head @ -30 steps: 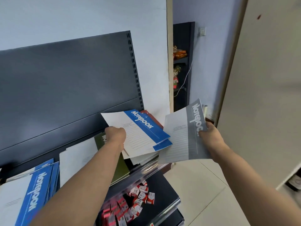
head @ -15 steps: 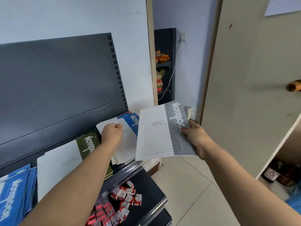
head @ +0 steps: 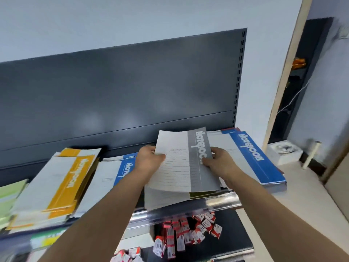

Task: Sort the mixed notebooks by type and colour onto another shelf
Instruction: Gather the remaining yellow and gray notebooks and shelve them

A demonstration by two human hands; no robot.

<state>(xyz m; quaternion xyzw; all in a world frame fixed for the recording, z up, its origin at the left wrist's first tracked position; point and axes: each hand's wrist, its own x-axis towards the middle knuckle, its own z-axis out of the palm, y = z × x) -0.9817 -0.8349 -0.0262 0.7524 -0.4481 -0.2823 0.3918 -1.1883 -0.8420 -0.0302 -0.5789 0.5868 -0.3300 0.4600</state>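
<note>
Grey notebook (head: 179,167) is pinched at its left edge by the left hand (head: 149,160) and at its grey band by the right hand (head: 221,162), low over a pile (head: 166,199) overhanging the shelf rail (head: 222,202). Risk: the pile could be nudged off on release.

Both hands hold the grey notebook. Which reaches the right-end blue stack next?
Right, likely: right hand is beside that blue stack; left hand holds the grey notebook by its far edge.
</note>
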